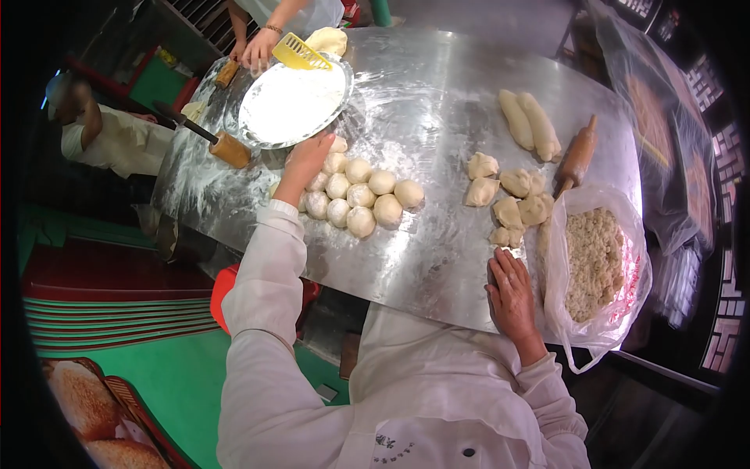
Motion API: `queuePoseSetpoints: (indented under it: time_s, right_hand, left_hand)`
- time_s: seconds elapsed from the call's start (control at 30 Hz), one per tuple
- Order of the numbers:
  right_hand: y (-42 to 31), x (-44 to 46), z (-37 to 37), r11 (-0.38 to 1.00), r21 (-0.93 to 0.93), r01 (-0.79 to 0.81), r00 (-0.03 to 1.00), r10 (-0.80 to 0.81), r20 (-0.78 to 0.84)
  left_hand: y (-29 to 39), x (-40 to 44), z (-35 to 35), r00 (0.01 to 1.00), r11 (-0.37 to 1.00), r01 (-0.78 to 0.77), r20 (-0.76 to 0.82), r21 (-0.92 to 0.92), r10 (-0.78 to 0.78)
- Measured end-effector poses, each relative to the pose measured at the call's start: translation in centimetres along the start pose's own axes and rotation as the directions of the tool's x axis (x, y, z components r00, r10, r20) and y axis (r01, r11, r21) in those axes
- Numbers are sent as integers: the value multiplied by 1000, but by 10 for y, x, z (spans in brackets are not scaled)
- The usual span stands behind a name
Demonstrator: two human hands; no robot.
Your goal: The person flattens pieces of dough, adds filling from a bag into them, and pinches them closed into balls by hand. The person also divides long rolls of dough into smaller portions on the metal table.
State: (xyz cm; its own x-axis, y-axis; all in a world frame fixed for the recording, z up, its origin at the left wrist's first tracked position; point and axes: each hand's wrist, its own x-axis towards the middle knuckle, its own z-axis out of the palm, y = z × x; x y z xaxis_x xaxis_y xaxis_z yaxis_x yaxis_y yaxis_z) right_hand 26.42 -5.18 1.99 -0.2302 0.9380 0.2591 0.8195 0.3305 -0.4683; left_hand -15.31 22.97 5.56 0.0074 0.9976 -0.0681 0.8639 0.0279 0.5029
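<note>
My left hand (pixel 307 162) reaches across the steel table, just below the rim of a metal bowl of white flour (pixel 291 105). Its fingers are curled at a pale dough ball (pixel 338 144) at the far end of the group; my hand partly hides the grip. Rows of floured dough balls (pixel 360 195) sit to the right of that wrist. My right hand (pixel 513 295) rests on the tabletop near the front edge, fingers stretched out and holding nothing. Its fingertips are close to several torn dough lumps (pixel 508 213). Beside it stands a plastic bag of crumbly filling (pixel 595 262).
Two dough rolls (pixel 530 125) and a rolling pin (pixel 578 154) lie on the right of the steel table (pixel 426 270). A yellow slotted scoop (pixel 301 53) leans in the bowl. Another rolling pin (pixel 230 149) is at left. A co-worker's hands (pixel 260 51) work behind the bowl.
</note>
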Motion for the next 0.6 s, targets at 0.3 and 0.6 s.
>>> queuePoseSetpoints:
  time_s: [0.3, 0.6]
  right_hand:
    - [-2, -1, 1, 1000, -11, -2, 1000, 1, -17]
    - [-2, -2, 4, 1000, -11, 20, 999, -20, -45]
  left_hand:
    - [-2, -12, 6, 982, 985, -162, -106, -67, 154]
    - [-38, -13, 10, 945, 988, -134, -290, 74, 149]
